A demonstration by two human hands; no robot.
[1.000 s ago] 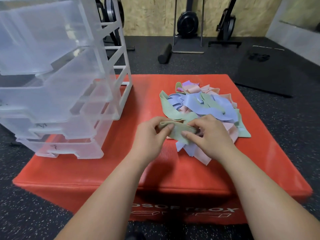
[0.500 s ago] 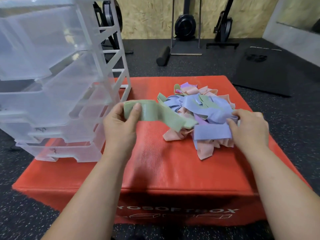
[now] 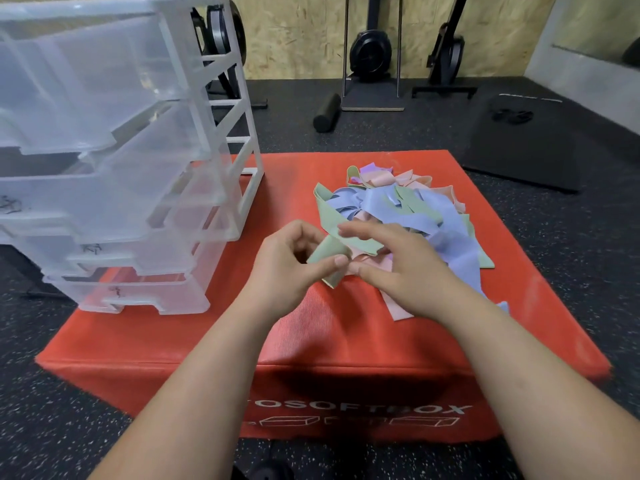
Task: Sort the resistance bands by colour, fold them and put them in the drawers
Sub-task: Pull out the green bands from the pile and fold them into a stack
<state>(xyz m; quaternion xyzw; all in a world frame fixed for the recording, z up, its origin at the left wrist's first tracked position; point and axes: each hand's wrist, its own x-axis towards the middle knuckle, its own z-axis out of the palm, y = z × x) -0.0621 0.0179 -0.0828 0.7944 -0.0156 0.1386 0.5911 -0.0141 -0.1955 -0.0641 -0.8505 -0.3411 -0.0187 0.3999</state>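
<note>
While left fingers (image 3: 330,264) pinch one green band (image 3: 328,251), right fingers (image 3: 369,233) loosely spread, one pile (image 3: 398,209).

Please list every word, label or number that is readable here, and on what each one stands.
"OSOFTBOX": white print on the front of the red box; its beginning is hidden by the left forearm.
Black marks on the drawer fronts: too small to read.

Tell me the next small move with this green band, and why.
Probably draw it clear and finish folding. The left hand pinches the green band at a fold, but its far end trails into the pile: not ready for the drawers.
</note>
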